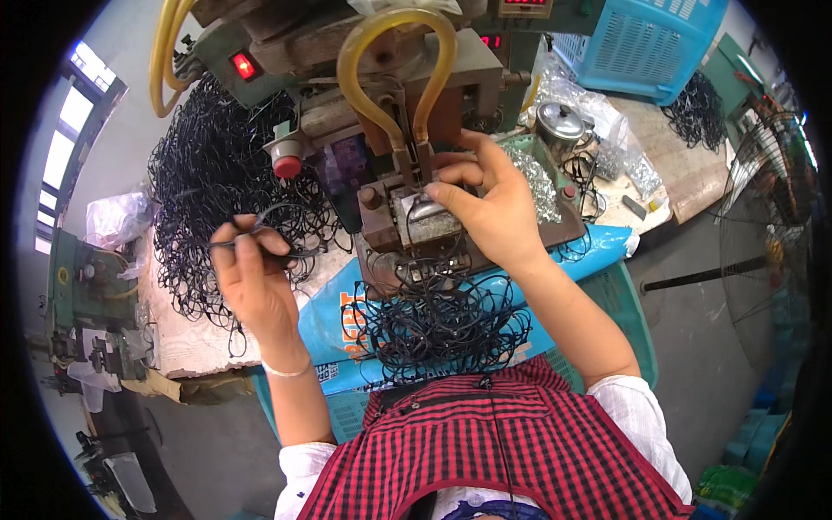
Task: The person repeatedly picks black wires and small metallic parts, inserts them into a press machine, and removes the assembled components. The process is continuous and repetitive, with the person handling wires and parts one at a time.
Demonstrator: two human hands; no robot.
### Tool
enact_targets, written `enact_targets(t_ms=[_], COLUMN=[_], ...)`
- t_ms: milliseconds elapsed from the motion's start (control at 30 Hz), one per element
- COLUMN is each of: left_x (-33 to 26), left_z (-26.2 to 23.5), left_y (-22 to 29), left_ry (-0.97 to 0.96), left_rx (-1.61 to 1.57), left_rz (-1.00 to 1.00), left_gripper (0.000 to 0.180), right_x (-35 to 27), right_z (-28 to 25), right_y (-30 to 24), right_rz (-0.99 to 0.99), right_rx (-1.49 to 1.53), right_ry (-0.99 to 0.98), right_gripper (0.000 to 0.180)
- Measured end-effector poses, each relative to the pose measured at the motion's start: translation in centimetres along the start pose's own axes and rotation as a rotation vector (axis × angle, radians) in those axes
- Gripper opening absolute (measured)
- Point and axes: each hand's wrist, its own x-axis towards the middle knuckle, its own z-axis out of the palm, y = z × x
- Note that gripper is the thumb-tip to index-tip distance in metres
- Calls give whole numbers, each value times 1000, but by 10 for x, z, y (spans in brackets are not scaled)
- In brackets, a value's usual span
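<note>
My left hand (260, 282) is closed, pinching a thin black cord (279, 208) in front of a large heap of tangled black cords (204, 165). At the press machine (416, 217), my right hand (494, 204) has its thumb and fingers together beside the small metal die under the vertical tool. Whatever lies between those fingertips is too small to make out. A yellow hose (351, 65) loops above the die. Below the machine, more looped black cords (433, 334) lie on a blue plastic sheet (325, 334) across my lap.
Right of the press stands a tray of small silvery metal pieces (536, 184), with a lidded metal pot (561, 123) behind it. A red push button (286, 165) sticks out at the left. A blue crate (646, 48) and a fan (763, 251) stand farther right; a green basket (620, 303) is under the sheet.
</note>
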Motion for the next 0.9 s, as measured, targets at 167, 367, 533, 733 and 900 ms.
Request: enact_targets(t_ms=[167, 367, 533, 733, 900], left_x=[38, 12, -31, -19, -19], left_z=[71, 73, 52, 92, 98], left_y=[33, 43, 41, 45, 21], left_ry=[-209, -242, -938, -610, -439], left_rx=[434, 260, 533, -56, -129], left_rz=[317, 72, -815, -1229, -1268], left_gripper=[20, 17, 19, 36, 32], right_x=[-7, -27, -31, -18, -8], right_z=[16, -5, -83, -100, -98], right_y=[-4, -24, 53, 80, 78], right_rz=[138, 42, -35, -273, -185], right_rx=[276, -74, -1313, -1122, -980], right_ry=[8, -84, 184, 257, 397], right_gripper=[62, 54, 26, 17, 11])
